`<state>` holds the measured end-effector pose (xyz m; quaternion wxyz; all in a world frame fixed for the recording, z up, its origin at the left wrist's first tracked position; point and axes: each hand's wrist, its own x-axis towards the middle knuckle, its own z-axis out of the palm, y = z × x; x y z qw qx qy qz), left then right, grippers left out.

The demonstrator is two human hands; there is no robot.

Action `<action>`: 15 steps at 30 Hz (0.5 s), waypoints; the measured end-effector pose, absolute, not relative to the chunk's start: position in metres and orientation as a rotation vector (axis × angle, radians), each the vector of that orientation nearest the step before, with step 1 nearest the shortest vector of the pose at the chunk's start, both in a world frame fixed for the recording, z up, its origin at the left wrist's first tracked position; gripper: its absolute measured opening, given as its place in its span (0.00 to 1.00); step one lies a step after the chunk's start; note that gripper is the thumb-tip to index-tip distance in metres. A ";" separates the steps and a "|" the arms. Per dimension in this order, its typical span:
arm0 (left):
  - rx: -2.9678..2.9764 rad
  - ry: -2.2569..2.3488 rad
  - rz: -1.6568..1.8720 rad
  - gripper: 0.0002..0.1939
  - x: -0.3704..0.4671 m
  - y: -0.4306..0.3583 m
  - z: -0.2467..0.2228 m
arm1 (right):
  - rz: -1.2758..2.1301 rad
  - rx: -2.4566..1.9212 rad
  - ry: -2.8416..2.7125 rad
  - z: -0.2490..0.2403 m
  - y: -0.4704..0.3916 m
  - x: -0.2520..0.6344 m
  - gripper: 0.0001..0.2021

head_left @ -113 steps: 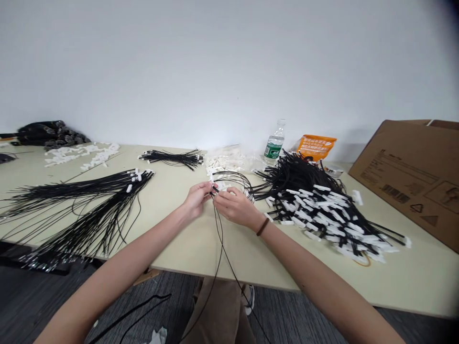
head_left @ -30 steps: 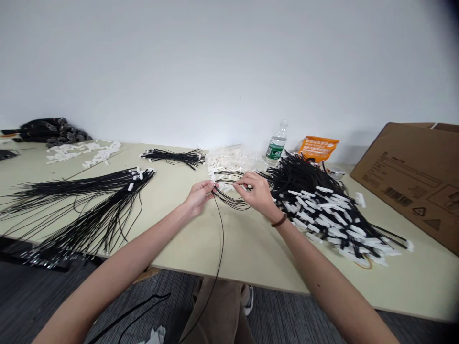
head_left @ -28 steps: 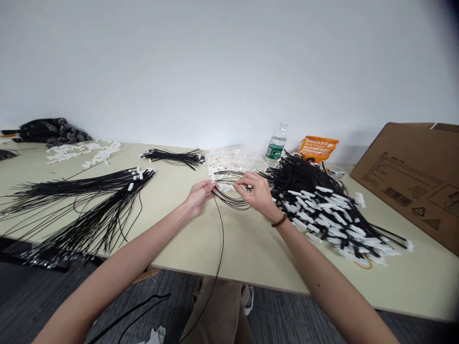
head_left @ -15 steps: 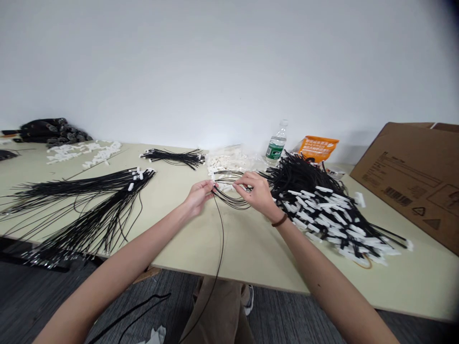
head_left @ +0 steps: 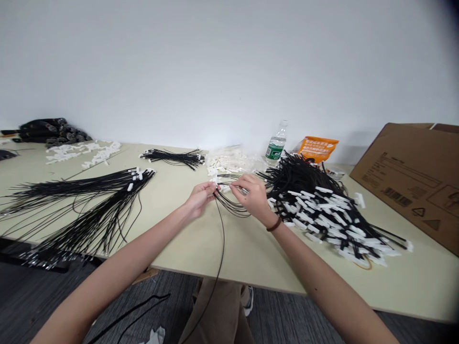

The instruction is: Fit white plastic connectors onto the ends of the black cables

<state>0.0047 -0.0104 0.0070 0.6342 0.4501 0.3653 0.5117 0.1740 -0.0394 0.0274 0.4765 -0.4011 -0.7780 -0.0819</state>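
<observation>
My left hand [head_left: 199, 198] is closed at the table's middle, thumb and fingers pinching a white connector [head_left: 215, 178] with thin black wires at it. Several of these wires [head_left: 232, 207] curve in loops toward the right. One long black wire [head_left: 223, 239] hangs from beside my left fingertips, over the table edge and down past the legs. Facing it, my right hand [head_left: 254, 197] is closed in a pinch on a thin black wire just right of the connector; the wire's tip is too small to make out.
Bundled wires [head_left: 96, 210] spread at left, with a smaller bundle [head_left: 174, 156] behind. A plastic bag of white parts [head_left: 234, 157], a water bottle [head_left: 276, 145] and an orange packet [head_left: 317, 148] stand behind. Black cables with white connectors [head_left: 330, 210] pile at right, near a cardboard box [head_left: 412, 181].
My right hand has shifted slightly left, its fingertips closer to the connector. My left hand has barely moved and keeps its grip.
</observation>
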 end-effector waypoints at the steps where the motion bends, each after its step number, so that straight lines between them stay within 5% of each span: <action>1: 1.041 0.826 1.158 0.10 0.005 -0.011 0.007 | -0.221 -0.980 -1.902 0.025 -0.040 0.171 0.08; 15: 1.070 0.813 1.104 0.11 0.009 -0.018 0.010 | -0.446 -1.001 -2.023 0.021 -0.045 0.165 0.12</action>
